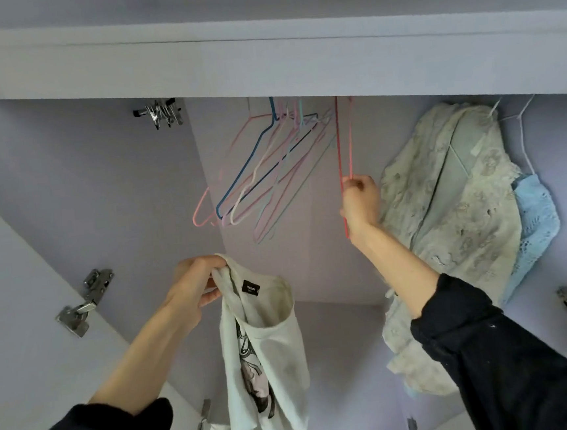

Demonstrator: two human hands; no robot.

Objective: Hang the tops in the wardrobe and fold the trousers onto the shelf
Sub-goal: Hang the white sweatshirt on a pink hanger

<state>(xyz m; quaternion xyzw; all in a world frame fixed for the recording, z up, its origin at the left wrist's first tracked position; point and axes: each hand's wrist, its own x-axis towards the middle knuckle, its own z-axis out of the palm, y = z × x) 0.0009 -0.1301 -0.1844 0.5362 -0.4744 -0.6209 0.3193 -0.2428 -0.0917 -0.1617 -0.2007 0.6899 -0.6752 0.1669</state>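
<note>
The left hand [195, 284] is pinching the white printed top [267, 353] by its neckline below the wardrobe's rail. The right hand [360, 204] is gripping the red wire hanger [344, 141]. Pulling sideways is likely snagging neighbouring hangers [264, 168].

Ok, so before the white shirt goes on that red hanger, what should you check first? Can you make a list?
1. Left hand has hold of the white shirt: ok, it grips the shirt at the neck.
2. Right hand has the red hanger: ok, its fingers curl round the lower part.
3. Red hanger is off the rail: not ok, its top end goes up behind the wardrobe's front panel, so it seems to hang there.
4. Neck hole is open for the hanger: not ok, the collar is bunched in the hand.
5. Room on the rail: ok, there is a gap between the empty hangers and the pale lace top.
</note>
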